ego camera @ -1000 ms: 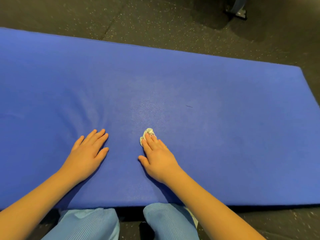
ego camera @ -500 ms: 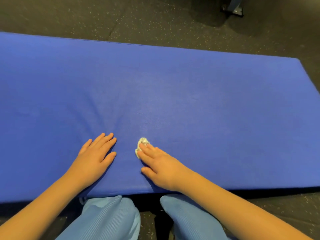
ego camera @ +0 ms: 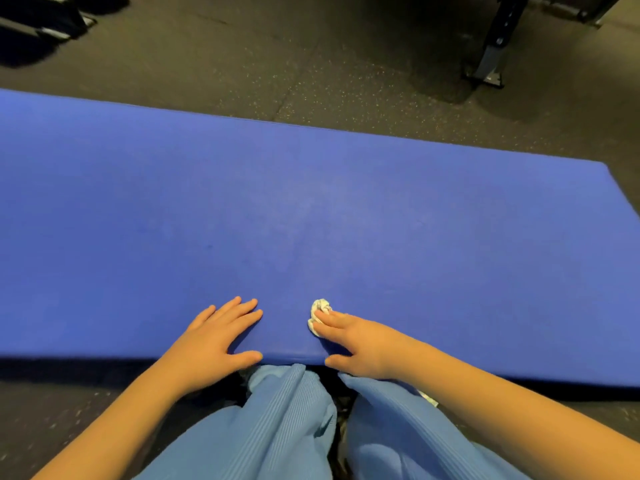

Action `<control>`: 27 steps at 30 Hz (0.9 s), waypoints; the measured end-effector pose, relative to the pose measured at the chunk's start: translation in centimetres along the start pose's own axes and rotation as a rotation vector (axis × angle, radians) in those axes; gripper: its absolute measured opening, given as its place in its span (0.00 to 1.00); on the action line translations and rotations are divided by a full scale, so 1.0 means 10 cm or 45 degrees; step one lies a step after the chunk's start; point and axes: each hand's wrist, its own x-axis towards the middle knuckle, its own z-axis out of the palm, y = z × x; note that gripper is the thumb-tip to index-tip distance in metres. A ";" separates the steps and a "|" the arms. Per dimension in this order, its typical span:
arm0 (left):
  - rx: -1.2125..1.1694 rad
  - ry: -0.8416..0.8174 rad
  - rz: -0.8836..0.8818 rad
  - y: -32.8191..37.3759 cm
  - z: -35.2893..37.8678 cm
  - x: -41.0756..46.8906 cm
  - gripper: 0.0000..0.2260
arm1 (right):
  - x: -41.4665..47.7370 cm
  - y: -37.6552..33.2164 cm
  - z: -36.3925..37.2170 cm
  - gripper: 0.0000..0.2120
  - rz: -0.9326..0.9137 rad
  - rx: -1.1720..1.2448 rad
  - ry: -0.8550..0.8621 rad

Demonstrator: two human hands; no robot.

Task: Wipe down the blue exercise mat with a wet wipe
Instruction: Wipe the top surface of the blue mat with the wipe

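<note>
Two hands on the blue exercise mat (ego camera: 346, 209), one pressing a wet wipe (ego camera: 318, 308).

The mat lies flat on the dark speckled floor (ego camera: 311, 64), just past the person's knees in light blue trousers (ego camera: 284, 427). The left hand (ego camera: 214, 337) lies flat and open at the near edge, holding nothing. The right hand (ego camera: 360, 344), beside it, presses the small scrunched wipe down with straight fingers.

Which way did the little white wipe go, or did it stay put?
Yes, it moved. The wet wipe under the right hand slid back toward the person: it now lies much closer to the near edge of the blue mat than a second ago.
</note>
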 end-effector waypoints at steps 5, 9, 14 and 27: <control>0.227 0.026 -0.055 -0.29 0.00 -0.18 0.44 | 0.04 -0.12 0.06 0.41 0.075 -0.237 0.091; 0.380 0.051 -0.105 -0.49 -0.02 -0.22 0.45 | 0.14 -0.11 0.28 0.40 0.086 -0.326 0.316; 0.541 0.136 0.006 -0.58 0.01 -0.17 0.35 | 0.10 -0.15 0.29 0.29 0.150 -0.266 0.412; 0.527 0.498 0.502 -0.09 -0.19 0.18 0.25 | -0.61 -0.03 0.05 0.36 0.256 -0.229 0.910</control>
